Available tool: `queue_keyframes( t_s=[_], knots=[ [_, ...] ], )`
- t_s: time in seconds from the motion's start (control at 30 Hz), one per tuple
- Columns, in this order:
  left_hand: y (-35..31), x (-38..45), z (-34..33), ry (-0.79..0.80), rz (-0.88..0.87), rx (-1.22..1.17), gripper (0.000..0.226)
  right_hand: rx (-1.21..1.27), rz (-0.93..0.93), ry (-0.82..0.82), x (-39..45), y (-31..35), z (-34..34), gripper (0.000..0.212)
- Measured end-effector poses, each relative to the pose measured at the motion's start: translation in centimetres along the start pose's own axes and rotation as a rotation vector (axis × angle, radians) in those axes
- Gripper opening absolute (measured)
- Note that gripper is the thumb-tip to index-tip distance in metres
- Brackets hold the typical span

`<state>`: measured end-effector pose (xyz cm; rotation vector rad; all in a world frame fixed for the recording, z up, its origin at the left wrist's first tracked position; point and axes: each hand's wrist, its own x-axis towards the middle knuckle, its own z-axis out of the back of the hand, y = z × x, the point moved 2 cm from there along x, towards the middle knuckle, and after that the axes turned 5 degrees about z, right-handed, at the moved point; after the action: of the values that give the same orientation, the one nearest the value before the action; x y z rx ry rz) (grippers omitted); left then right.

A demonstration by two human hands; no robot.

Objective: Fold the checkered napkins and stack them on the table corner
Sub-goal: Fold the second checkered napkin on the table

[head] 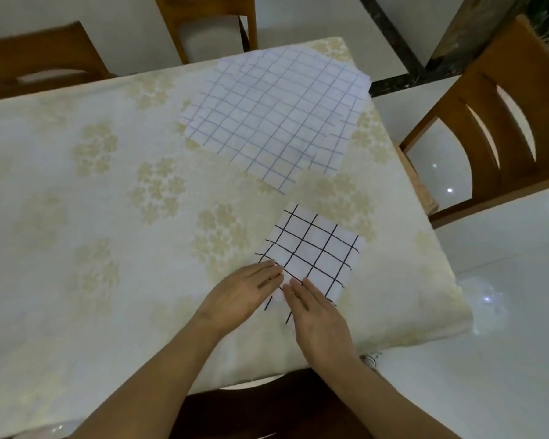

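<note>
Both hands, left and right, flat on folded checkered napkin.

Worktop covered by a cream cloth printed with pale gold flower clusters. Three wooden chairs surround it: one at far left, one at the far side, one at right with a curved slatted back. Glossy white tiled floor reflects points of light; a dark stone strip crosses it.
</note>
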<state>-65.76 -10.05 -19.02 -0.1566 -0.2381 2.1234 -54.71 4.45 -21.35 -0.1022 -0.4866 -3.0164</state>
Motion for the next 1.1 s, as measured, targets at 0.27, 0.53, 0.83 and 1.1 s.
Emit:
queue_keyframes(
  t_s=[0.27, 0.53, 0.83, 1.1],
  knots=[
    [-0.6, -1.7, -1.8, -0.007, 0.027, 0.071, 0.055, 0.012, 0.010, 0.139, -1.1, -0.3, -1.5, 0.063],
    [-0.5, -2.5, -2.3, 0.041, 0.067, 0.074, 0.053, 0.012, 0.046, 0.194, -1.6, -0.4, -0.9, 0.051],
    [-1.0, 7.0, -1.5, -0.139, 0.216, 0.028, 0.046, -0.020, -0.118, -0.117, 5.2, -8.4, 1.5, 0.058],
    [2.0, 12.4, -4.6, 0.078, 0.189, 0.152, 0.064, -0.072, -0.187, 0.063, 6.7, -11.2, -1.5, 0.084]
  ],
)
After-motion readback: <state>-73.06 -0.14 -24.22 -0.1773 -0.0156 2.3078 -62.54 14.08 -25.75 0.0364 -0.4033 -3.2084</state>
